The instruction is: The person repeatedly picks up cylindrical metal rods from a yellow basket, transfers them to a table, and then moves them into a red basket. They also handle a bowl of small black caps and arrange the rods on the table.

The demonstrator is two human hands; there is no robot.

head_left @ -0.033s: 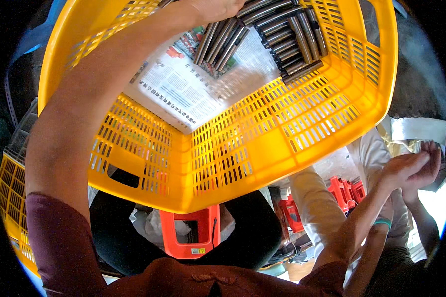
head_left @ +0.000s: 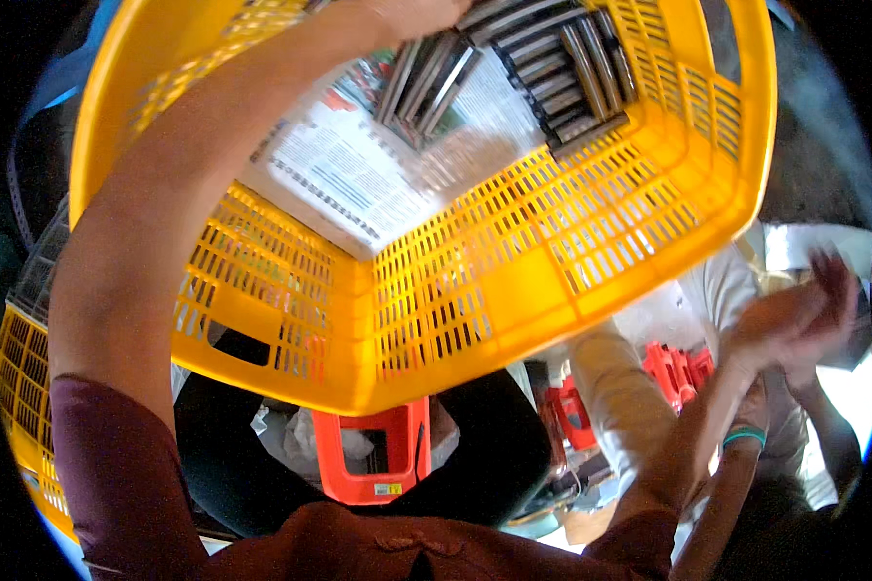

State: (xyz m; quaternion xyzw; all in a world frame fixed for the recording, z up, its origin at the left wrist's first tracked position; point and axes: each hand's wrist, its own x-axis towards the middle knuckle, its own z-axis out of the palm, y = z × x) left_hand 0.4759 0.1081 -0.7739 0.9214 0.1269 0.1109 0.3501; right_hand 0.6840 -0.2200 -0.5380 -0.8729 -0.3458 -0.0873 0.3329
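Below the yellow crate (head_left: 523,295), a red stool (head_left: 344,484) shows between dark-trousered knees (head_left: 480,450); right of the crate are another person's pale trousers (head_left: 606,382), left of it a second crate (head_left: 24,378). Newspaper (head_left: 329,179) lines the crate, metal tubes (head_left: 585,73) lying toward its far right. The left hand (head_left: 419,15) is beside them, the right hand (head_left: 790,315) outside the crate — fingers cropped or blurred, apart or together I cannot tell.

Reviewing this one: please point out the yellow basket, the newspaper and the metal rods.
Yellow basket (head_left: 528,290): head view, solid panel of its near wall.
Newspaper (head_left: 344,179): head view, uncovered printed part.
Metal rods (head_left: 584,70): head view, side of one rod in the right-hand cluster.
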